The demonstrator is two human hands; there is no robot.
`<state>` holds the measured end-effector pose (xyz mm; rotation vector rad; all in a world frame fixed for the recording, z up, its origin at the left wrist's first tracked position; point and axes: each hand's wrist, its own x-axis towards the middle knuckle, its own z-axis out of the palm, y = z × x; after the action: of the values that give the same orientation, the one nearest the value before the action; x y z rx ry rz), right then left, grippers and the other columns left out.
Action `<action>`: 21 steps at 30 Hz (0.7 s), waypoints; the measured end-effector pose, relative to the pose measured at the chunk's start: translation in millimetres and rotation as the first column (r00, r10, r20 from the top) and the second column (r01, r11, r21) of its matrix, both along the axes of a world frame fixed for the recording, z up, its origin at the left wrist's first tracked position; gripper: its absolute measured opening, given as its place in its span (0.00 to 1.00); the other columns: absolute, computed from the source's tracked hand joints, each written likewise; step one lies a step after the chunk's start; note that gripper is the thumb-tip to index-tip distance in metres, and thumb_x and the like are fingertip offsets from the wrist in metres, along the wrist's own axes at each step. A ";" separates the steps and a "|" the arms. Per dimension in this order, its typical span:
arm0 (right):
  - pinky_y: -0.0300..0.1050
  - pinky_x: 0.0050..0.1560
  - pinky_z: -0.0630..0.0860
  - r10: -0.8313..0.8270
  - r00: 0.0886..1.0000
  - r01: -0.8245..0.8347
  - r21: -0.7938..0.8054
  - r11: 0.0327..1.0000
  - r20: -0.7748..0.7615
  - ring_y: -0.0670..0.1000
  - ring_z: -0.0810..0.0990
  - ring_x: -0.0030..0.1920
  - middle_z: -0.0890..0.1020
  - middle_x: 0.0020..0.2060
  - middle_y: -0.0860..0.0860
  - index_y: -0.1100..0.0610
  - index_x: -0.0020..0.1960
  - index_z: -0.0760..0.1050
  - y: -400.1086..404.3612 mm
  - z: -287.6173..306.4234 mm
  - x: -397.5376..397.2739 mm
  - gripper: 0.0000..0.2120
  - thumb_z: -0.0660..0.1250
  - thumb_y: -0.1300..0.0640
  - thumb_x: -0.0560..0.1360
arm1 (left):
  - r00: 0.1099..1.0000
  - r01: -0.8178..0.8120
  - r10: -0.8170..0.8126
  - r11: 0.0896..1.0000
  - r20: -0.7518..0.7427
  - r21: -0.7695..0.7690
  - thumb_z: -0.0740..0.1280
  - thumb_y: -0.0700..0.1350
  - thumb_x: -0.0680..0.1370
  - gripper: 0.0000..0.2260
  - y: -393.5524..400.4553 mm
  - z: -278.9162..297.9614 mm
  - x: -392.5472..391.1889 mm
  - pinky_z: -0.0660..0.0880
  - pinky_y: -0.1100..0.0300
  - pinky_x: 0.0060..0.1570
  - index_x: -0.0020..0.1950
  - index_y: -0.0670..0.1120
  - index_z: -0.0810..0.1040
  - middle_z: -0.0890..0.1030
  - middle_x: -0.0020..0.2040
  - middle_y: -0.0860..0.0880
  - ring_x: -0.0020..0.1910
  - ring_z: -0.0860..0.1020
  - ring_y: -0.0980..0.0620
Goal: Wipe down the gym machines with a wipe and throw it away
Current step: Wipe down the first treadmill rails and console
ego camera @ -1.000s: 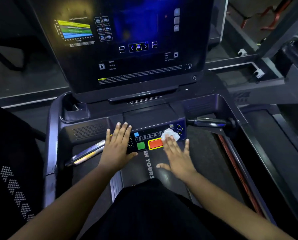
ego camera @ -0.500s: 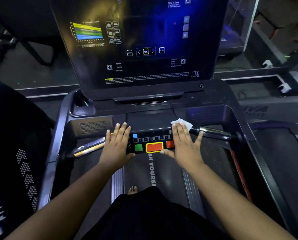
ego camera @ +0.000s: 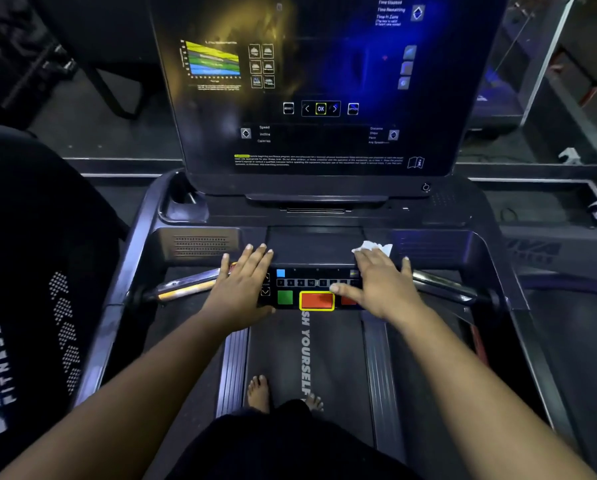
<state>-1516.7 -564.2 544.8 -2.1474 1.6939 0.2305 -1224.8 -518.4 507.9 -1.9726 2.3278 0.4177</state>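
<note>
I stand on a dark treadmill (ego camera: pixel 480 244) facing its console. A white wipe (ego camera: pixel 373 247) lies crumpled under the fingertips of my right hand (ego camera: pixel 380 285), which presses it flat on the ledge just above the button panel (ego camera: pixel 316 289) at its right end. The palm covers the panel's right side. My left hand (ego camera: pixel 243 289) rests flat, fingers together, on the panel's left end, over the inner tip of the left handlebar (ego camera: pixel 186 289). It holds nothing. The panel shows a green key, an orange key with a yellow border and a row of number keys.
A large tilted display (ego camera: pixel 321 98) rises behind the ledge. A cup recess (ego camera: pixel 184 199) sits at the back left. The right handlebar (ego camera: pixel 446 285) juts out beside my right hand. My bare feet (ego camera: pixel 259 393) stand on the belt. A dark neighbouring machine cover (ego camera: pixel 30 271) fills the left.
My right hand has slid the wipe from the orange key up and to the right, onto the ledge above the panel. My left hand has stayed put. My head has tilted down.
</note>
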 end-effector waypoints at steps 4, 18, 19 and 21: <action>0.70 0.78 0.47 -0.035 0.998 0.033 0.041 0.999 0.050 0.48 0.45 0.82 0.51 0.83 0.47 0.49 0.83 0.50 -24.2 -8.7 -3.6 0.58 0.44 0.17 0.62 | 1.000 0.020 -0.019 0.999 -0.013 0.028 0.73 0.62 0.74 0.53 -2.0 0.7 3.7 0.38 0.38 0.79 0.84 0.50 0.39 0.41 0.85 0.52 0.83 0.38 0.50; 0.67 0.78 0.43 -0.156 0.986 0.161 -0.128 0.979 0.052 0.57 0.37 0.81 0.37 0.81 0.57 0.60 0.82 0.38 73.4 -60.0 58.4 0.61 0.44 0.16 0.67 | 0.990 0.143 -0.143 0.989 0.000 0.024 0.70 0.64 0.75 0.54 -2.1 2.4 17.1 0.37 0.40 0.78 0.83 0.49 0.34 0.37 0.84 0.52 0.82 0.35 0.49; 0.68 0.78 0.40 -0.143 0.989 0.146 -0.092 0.985 0.038 0.58 0.32 0.80 0.32 0.80 0.58 0.60 0.81 0.33 82.7 -65.6 74.3 0.62 0.42 0.15 0.66 | 0.986 0.169 -0.169 0.985 0.001 0.020 0.70 0.64 0.75 0.54 -3.9 2.3 17.9 0.37 0.40 0.78 0.83 0.49 0.34 0.36 0.84 0.52 0.82 0.34 0.49; 0.68 0.78 0.36 -0.098 0.994 0.100 -0.053 0.994 0.038 0.56 0.25 0.78 0.25 0.77 0.56 0.58 0.79 0.26 92.0 -75.0 94.9 0.62 0.41 0.15 0.65 | 0.985 0.171 -0.171 0.985 -0.001 0.027 0.69 0.64 0.76 0.54 -1.1 1.7 19.9 0.35 0.41 0.77 0.83 0.49 0.32 0.34 0.83 0.52 0.81 0.31 0.49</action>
<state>-1421.8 -472.2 469.8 -2.0861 1.8004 0.1180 -1204.9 -519.5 509.6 -1.7420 2.4518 0.4326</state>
